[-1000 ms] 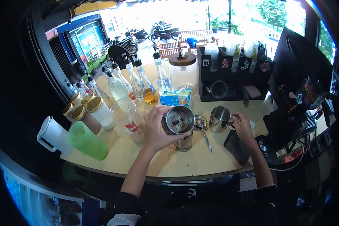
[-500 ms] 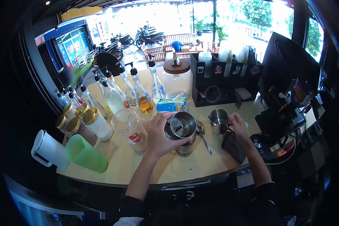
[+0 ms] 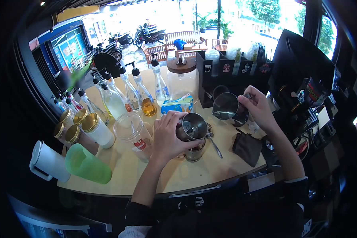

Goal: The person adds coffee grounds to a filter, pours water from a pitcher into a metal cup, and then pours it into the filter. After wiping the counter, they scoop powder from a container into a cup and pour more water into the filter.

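Observation:
My left hand (image 3: 166, 137) is wrapped round a metal coffee dripper (image 3: 194, 126), tilted so that its mouth faces me. A perforated plate with a small bar shows inside it. Just below, partly hidden by the dripper, a small cup (image 3: 194, 155) stands on the counter. My right hand (image 3: 258, 108) grips the handle of a steel milk pitcher (image 3: 225, 107), raised above the counter and tipped, its mouth towards me. The pitcher is apart from the dripper. A long spoon (image 3: 215, 147) lies right of the cup.
A clear plastic jug (image 3: 131, 133), a green pitcher (image 3: 89, 164) and gold-lidded jars (image 3: 98, 131) stand left. Behind are pump bottles (image 3: 147, 97), a blue box (image 3: 177, 104) and a glass jar (image 3: 182, 81). A dark pouch (image 3: 247, 149) lies right, near a black cup rack (image 3: 204, 79).
My right hand has lifted the milk pitcher off the counter, up and tilted. My left hand keeps the dripper, tilted a little further to the right. The view has shifted slightly.

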{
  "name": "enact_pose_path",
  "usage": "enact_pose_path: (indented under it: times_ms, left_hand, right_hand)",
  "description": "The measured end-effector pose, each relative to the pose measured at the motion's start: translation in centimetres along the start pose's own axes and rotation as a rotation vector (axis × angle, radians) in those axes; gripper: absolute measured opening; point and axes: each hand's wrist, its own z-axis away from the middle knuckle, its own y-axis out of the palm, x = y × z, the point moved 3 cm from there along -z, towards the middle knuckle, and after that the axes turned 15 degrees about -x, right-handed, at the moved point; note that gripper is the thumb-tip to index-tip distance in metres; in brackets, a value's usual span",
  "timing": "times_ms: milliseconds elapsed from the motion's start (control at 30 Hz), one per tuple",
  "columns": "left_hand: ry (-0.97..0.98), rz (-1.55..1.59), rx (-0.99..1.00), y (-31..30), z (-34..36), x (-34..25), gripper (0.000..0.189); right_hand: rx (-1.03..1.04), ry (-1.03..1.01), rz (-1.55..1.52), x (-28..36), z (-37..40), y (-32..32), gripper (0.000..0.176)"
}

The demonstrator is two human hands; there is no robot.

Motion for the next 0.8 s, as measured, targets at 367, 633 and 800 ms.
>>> enact_pose_path:
  times_ms: [367,633,800]
  left_hand:
    - [0.020,-0.017,0.022,0.1,-0.2,-0.2,0.074]
    - [-0.016,0.002,0.059,0.2,-0.2,-0.4,0.074]
    - [0.011,0.015,-0.008,0.2,0.0,-0.3,0.074]
  right_hand:
    - [0.052,-0.168,0.342,2.2,-0.7,2.6,0.031]
    - [0.084,-0.177,0.359,3.6,-0.2,3.7,0.030]
    - [0.099,-0.158,0.376,4.3,0.2,3.8,0.028]
